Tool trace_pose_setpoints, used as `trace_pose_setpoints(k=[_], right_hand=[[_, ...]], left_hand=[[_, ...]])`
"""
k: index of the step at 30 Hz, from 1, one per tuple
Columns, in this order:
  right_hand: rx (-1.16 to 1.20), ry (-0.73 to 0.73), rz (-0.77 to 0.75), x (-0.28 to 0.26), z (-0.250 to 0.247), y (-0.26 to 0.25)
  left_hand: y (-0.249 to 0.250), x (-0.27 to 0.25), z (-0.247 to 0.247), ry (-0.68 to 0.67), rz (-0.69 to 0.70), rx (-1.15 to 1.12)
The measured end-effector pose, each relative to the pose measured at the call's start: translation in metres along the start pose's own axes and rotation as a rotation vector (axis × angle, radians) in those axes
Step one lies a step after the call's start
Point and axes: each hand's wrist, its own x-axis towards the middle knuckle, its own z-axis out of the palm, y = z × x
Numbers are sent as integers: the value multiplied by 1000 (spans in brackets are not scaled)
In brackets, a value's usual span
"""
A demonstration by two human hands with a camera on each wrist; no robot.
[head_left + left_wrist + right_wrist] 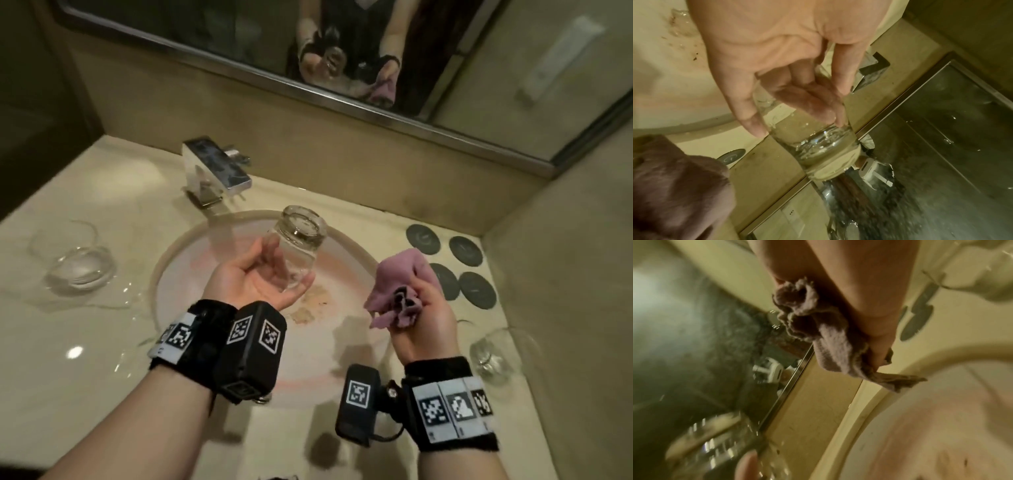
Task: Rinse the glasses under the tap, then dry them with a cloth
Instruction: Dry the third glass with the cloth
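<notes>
A clear tumbler glass [299, 245] is held over the sink basin [178, 253], tilted with its thick base pointing up and away. My left hand [263, 277] grips it from below, fingers curled round its wall [813, 129]. To the right, my right hand [423, 318] clutches a bunched mauve cloth [400, 291], a short gap from the glass. The cloth [830, 340] hangs crumpled from the fist in the right wrist view, and also shows at the lower left of the left wrist view [678, 186].
A chrome tap [215, 171] stands behind the basin. Two clear glasses [73, 260] lie on the wet counter at left, and another glass [496, 356] lies on the right. Several dark round coasters [459, 263] sit at the back right. A mirror [342, 51] runs along the wall.
</notes>
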Motion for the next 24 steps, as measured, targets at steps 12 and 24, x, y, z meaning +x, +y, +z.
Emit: trace_pose_setpoints(k=[12, 24], right_hand=[[-1299, -602, -629, 26, 50, -8], [-1398, -670, -1028, 46, 63, -33]], left_hand=[[-16, 21, 4, -61, -102, 153], [0, 24, 28, -73, -74, 124]])
